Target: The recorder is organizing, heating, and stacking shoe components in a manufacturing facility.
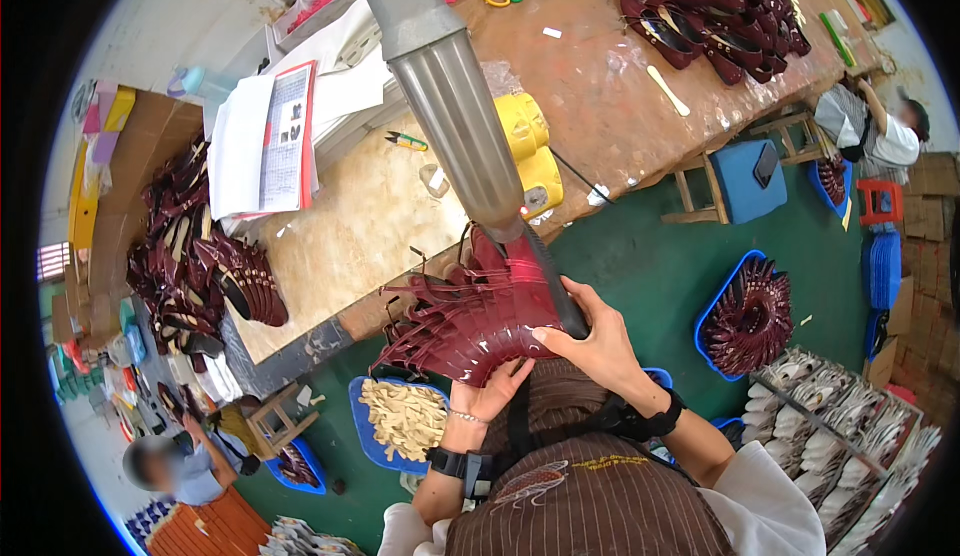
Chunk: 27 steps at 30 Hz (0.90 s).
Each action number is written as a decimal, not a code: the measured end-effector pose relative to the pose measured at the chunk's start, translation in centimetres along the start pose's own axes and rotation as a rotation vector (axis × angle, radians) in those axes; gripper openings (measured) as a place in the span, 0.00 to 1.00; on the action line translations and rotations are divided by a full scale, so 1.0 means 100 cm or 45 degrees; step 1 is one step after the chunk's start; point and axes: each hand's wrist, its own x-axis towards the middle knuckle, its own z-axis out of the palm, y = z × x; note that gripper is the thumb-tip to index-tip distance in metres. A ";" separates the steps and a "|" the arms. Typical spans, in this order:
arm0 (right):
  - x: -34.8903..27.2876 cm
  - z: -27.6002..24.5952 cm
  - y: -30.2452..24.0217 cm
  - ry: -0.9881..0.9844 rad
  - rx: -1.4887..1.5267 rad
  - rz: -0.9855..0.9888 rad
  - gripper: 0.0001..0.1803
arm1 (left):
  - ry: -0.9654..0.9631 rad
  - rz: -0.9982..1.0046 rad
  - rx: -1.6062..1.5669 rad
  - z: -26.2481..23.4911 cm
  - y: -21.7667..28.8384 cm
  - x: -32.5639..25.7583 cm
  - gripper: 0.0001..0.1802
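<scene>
Both hands support a curved, nested row of glossy burgundy shoe uppers [485, 331], with thin loose threads or straps sticking out on its left. My left hand [490, 393] is cupped against the underside of the row, fingers curled partly out of sight behind it. At the right end, my right hand [598, 341] grips the uppers, thumb on the near face and fingers round the dark back edge. Just above them, a thick metal tube [455, 106] narrows to a nozzle that meets or overlaps the top of the row; I cannot tell whether they touch.
Burgundy shoes lie piled on the worktable [590, 86] at far right and in a heap [180, 256] at left. A yellow housing [530, 151] stands behind the tube. Blue baskets [700, 316] sit on the green floor. Snips [407, 142] and papers [265, 146] lie nearby. Co-workers sit at both sides.
</scene>
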 end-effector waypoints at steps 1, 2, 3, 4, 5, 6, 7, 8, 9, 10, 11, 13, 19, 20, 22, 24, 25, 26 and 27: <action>0.001 -0.004 0.003 -0.006 -0.018 -0.019 0.46 | 0.008 0.014 0.029 -0.001 -0.004 0.002 0.27; 0.000 -0.007 0.006 -0.019 -0.023 -0.024 0.46 | 0.002 0.025 0.020 -0.001 -0.010 0.003 0.27; -0.001 -0.011 0.010 -0.008 -0.003 -0.027 0.46 | -0.001 0.029 0.028 0.001 -0.015 0.005 0.26; -0.001 -0.016 0.012 0.007 0.019 -0.029 0.46 | -0.004 0.031 0.038 0.002 -0.020 0.007 0.25; -0.001 -0.020 0.011 -0.009 0.017 -0.029 0.46 | -0.005 0.044 0.029 0.001 -0.023 0.009 0.25; -0.001 -0.025 0.007 -0.018 0.025 -0.011 0.45 | -0.004 0.037 0.058 0.000 -0.025 0.011 0.25; -0.003 -0.031 0.004 -0.014 0.029 0.007 0.45 | -0.007 0.019 0.091 0.000 -0.028 0.015 0.25; -0.003 -0.035 0.006 -0.015 0.024 0.007 0.45 | -0.009 0.018 0.087 0.000 -0.029 0.018 0.25; -0.004 -0.039 0.007 -0.005 0.070 0.007 0.44 | -0.039 -0.006 0.117 -0.001 -0.030 0.021 0.24; -0.005 -0.042 0.010 0.010 0.117 0.008 0.44 | -0.069 -0.033 0.149 0.000 -0.030 0.024 0.24; -0.005 -0.045 0.012 0.014 0.115 0.008 0.44 | -0.070 -0.037 0.149 0.002 -0.032 0.027 0.24; -0.006 -0.050 0.017 0.031 0.163 0.005 0.44 | -0.019 -0.035 0.153 0.009 -0.034 0.031 0.24; -0.012 -0.067 0.020 0.104 0.192 0.032 0.41 | 0.046 -0.094 0.272 0.028 -0.041 0.044 0.22; -0.013 -0.069 0.020 0.101 0.193 0.032 0.41 | 0.048 -0.091 0.271 0.029 -0.041 0.046 0.22; -0.016 -0.072 0.018 0.136 0.258 0.045 0.39 | -0.031 -0.170 0.290 0.033 -0.043 0.048 0.21; -0.020 -0.075 0.023 0.151 0.304 0.068 0.38 | -0.044 -0.189 0.332 0.034 -0.044 0.053 0.21; -0.021 -0.077 0.025 0.163 0.350 0.093 0.37 | -0.056 -0.206 0.372 0.034 -0.044 0.055 0.21; -0.023 -0.079 0.024 0.159 0.349 0.093 0.37 | -0.056 -0.203 0.370 0.035 -0.045 0.057 0.21; -0.025 -0.081 0.021 0.181 0.351 0.112 0.35 | -0.054 -0.225 0.398 0.036 -0.047 0.059 0.21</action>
